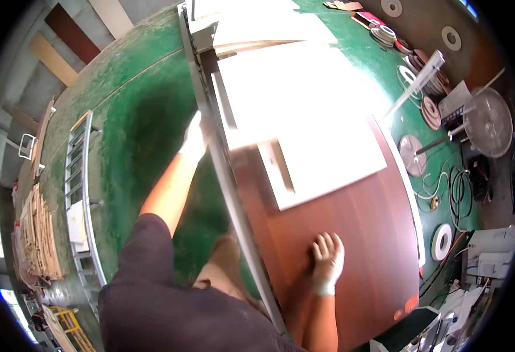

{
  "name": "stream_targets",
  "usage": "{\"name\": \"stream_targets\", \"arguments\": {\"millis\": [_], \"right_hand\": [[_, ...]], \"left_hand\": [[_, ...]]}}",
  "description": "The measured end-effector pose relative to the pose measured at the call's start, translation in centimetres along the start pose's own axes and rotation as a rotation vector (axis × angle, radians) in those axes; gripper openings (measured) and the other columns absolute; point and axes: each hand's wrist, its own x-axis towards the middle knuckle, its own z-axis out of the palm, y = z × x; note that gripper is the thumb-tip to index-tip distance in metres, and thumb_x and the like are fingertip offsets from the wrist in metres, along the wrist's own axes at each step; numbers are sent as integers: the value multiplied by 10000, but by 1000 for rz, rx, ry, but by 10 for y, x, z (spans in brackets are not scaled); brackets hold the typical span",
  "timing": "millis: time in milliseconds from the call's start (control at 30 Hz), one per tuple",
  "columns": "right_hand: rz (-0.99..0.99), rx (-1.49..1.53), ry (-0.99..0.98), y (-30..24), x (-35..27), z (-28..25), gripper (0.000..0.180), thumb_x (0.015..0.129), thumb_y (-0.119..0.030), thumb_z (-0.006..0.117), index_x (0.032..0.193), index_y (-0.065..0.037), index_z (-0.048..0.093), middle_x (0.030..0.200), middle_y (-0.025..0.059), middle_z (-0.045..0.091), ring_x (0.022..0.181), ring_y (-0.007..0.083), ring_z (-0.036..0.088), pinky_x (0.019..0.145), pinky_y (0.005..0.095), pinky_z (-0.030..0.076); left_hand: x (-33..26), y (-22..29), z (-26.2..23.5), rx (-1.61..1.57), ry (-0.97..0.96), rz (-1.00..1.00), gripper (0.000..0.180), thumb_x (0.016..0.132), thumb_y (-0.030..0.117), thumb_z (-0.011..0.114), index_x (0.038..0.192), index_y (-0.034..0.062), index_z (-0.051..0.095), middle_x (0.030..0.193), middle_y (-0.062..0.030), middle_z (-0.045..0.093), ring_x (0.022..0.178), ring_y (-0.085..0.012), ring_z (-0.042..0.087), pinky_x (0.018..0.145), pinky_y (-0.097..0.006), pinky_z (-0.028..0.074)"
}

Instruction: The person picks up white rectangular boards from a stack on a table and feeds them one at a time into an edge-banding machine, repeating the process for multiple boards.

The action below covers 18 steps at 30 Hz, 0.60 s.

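Observation:
A large reddish-brown wood panel [351, 246] lies flat in front of me, its far half washed out by bright sunlight. My right hand [328, 258], in a thin white glove, rests flat on the near part of the panel with fingers spread. My left hand [196, 138], also gloved, reaches out to the panel's left side, at the long grey metal rail [234, 193] that runs along that edge. Whether its fingers curl around the edge or only press on it I cannot tell.
Green floor [134, 129] spreads to the left, with a metal roller frame [81, 193] and stacked wood pieces [37, 234] beyond. On the right lie rolls of edge banding [442, 240], cables [454, 188], round discs [489, 120] and white machine parts [492, 252].

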Motion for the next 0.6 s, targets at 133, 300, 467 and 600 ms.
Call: {"name": "stream_targets", "arguments": {"millis": [133,300,467,600], "right_hand": [[-157,-168,337,-6,57,40,636,1056,-535,436,1491,-70,407,1388,153,568,1243,281,574,965,363,508],[-135,-287,319,-27,114,66,614,1063,-562,402,1399,-54,481,988,18,611,725,81,502,601,203,413],[-116,-347,415,-35,151,120,613,1058,-590,384,1299,-45,528,694,-53,458,518,53,289,449,216,231],[-94,-349,463,-36,158,131,656,1055,-615,342,1308,-39,527,705,-32,539,496,54,327,438,207,256]], "left_hand": [[177,16,5,-8,-117,-165,671,1016,597,384,1386,55,528,1326,-160,600,1216,-324,560,1057,-503,424],[197,-1,26,24,-411,-187,481,1077,421,441,1332,38,579,1201,-75,668,1071,-154,634,945,-331,534],[171,-8,44,182,-336,-106,472,1077,405,451,1346,27,540,1209,-84,634,1115,-164,596,980,-331,496],[143,-18,54,150,-329,-88,469,1077,393,459,1356,19,508,1216,-90,606,1150,-172,566,1008,-331,467]]}}
